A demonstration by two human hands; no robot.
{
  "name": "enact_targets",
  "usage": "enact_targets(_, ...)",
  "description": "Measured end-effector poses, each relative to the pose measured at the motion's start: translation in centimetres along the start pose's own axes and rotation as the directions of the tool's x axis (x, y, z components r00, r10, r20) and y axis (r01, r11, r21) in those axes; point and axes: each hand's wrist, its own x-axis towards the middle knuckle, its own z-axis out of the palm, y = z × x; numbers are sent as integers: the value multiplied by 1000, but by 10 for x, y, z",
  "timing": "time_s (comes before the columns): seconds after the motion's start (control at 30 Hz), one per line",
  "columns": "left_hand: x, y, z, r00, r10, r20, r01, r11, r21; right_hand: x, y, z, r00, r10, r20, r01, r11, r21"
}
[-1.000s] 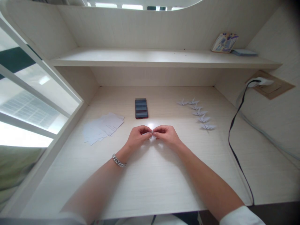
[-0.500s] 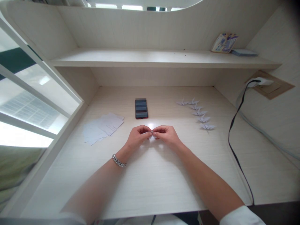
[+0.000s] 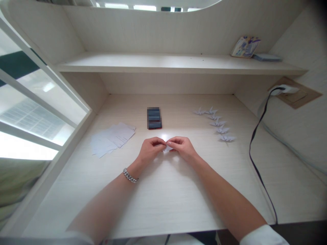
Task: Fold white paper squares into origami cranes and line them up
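Note:
My left hand (image 3: 150,150) and my right hand (image 3: 182,147) meet at the middle of the pale desk (image 3: 163,200), fingertips pinched together on a small folded piece of white paper (image 3: 167,148). Most of that paper is hidden by the fingers. A silver chain bracelet (image 3: 130,176) sits on my left wrist. A loose stack of white paper sheets (image 3: 111,139) lies to the left of my hands. Several folded paper cranes (image 3: 217,123) stand in a curved row to the right.
A phone (image 3: 154,118) lies flat just beyond my hands. A black cable (image 3: 257,136) runs from a wall plug (image 3: 283,90) down the right side of the desk. A shelf (image 3: 176,64) above carries a small packet (image 3: 245,46). A window frame bounds the left.
The fingers have shifted slightly on the small paper and a little more of its white edge shows between the hands. The arms stay in place.

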Motion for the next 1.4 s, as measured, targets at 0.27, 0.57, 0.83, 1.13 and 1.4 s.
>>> enact_targets(0.27, 1, -3, 0, 999, 41, -17, -42, 998, -42, 2, 5, -3, 999, -48, 5, 48, 996, -76)
enact_targets(0.57, 2, -5, 0, 1000, -28, -8, 25, 971, -240, -2, -1, -4, 952, -306, 16, 286, 868, -405)
enact_targets(0.83, 3, -10, 1, 1000, 1, -30, -6, 983, -183, -4, 0, -3, 931, -362, 42, 337, 810, -480)
enact_targets(1.13, 1, -9, 1, 997, 69, -40, -72, 994, -80, -1, 0, -5, 967, -251, 45, 246, 874, -419)
enact_targets(1.4, 0, -11, 3, 997, 70, -33, -73, 993, -94, -2, 0, -4, 976, -217, 17, 196, 841, -505)
